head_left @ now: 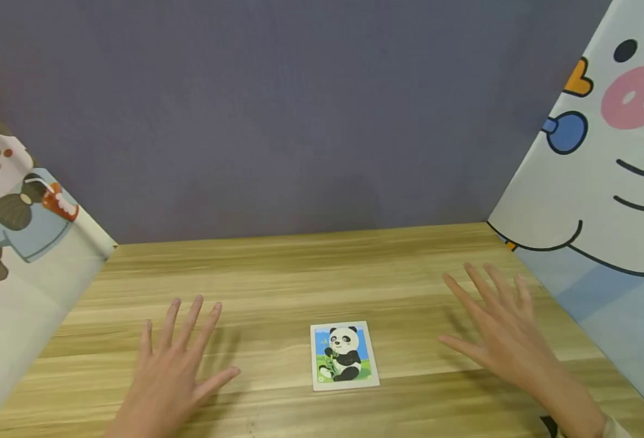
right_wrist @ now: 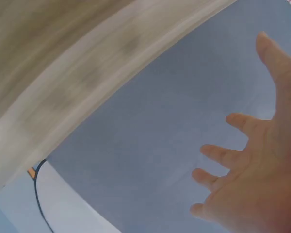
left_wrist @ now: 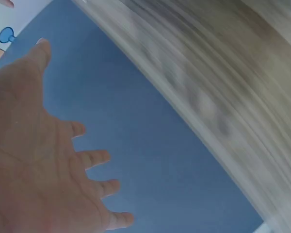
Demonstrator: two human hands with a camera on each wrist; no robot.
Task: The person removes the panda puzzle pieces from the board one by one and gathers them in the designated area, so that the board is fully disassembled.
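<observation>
A small white-bordered card [head_left: 345, 356] lies flat on the wooden table, its picture a panda with bamboo on green grass under blue sky. To its left, my left hand [head_left: 171, 371] hovers palm down with fingers spread, and its shadow falls on the wood. On the card's other side is my right hand [head_left: 500, 331], also spread and held over the table. Both hands are apart from the card and hold nothing. In the left wrist view the bare palm [left_wrist: 34, 155] shows, thumb stretched out. The right wrist view likewise shows a bare palm [right_wrist: 262, 165].
The wood-grain table [head_left: 300, 274] ends at a dark grey-blue wall [head_left: 300, 115] behind. A panel with a cartoon figure [head_left: 21, 201] borders the left side. Along the right runs a panel with a cartoon pig [head_left: 601, 182]. Near the right wrist is a small dark strap end [head_left: 549, 426].
</observation>
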